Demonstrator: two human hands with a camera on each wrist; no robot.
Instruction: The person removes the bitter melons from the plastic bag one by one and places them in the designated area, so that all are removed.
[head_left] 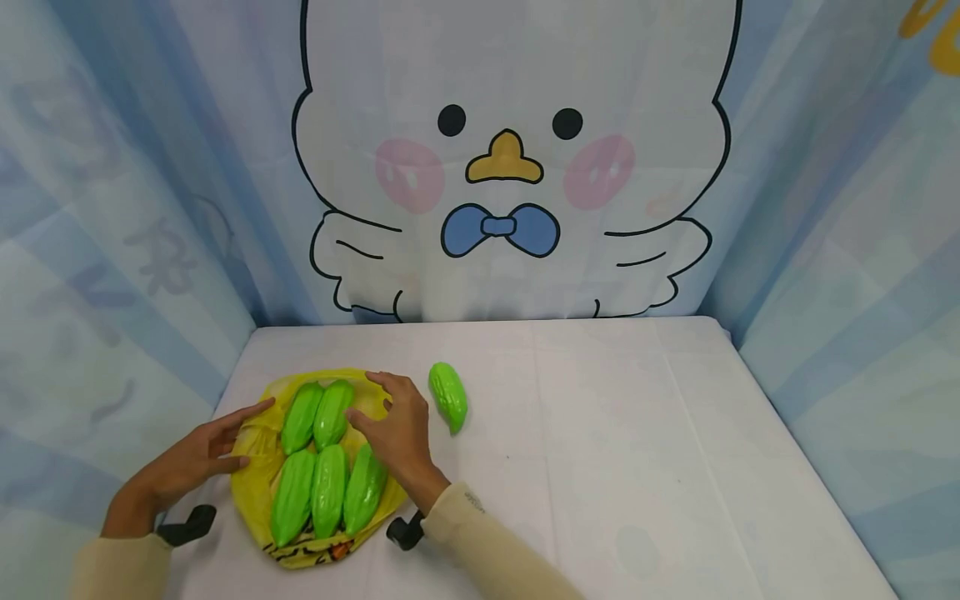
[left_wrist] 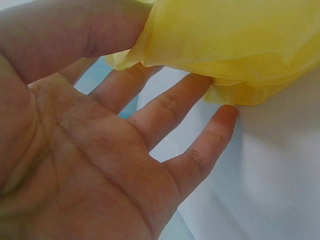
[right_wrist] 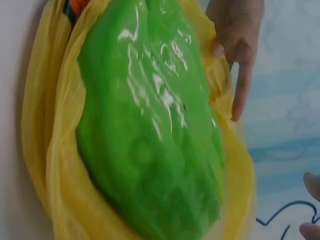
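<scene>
A yellow plastic bag (head_left: 257, 487) lies spread on the left part of the table. Several glossy green bitter melons (head_left: 293, 497) sit on it in two rows, two behind and the others in front. My left hand (head_left: 197, 450) touches the bag's left edge, its fingers spread and nearly straight; the bag hides the thumb tip in the left wrist view. Over the bag's right side is my right hand (head_left: 399, 429), thumb and fingers apart with nothing between them. One more bitter melon (head_left: 448, 395) lies on the table just right of that hand.
The table (head_left: 622, 433) has a white cloth over it. Patterned curtains (head_left: 847, 275) hang along both sides, and a cartoon bird backdrop (head_left: 510, 275) stands at the far edge. Dark wrist mounts (head_left: 406, 531) stick out beside the bag.
</scene>
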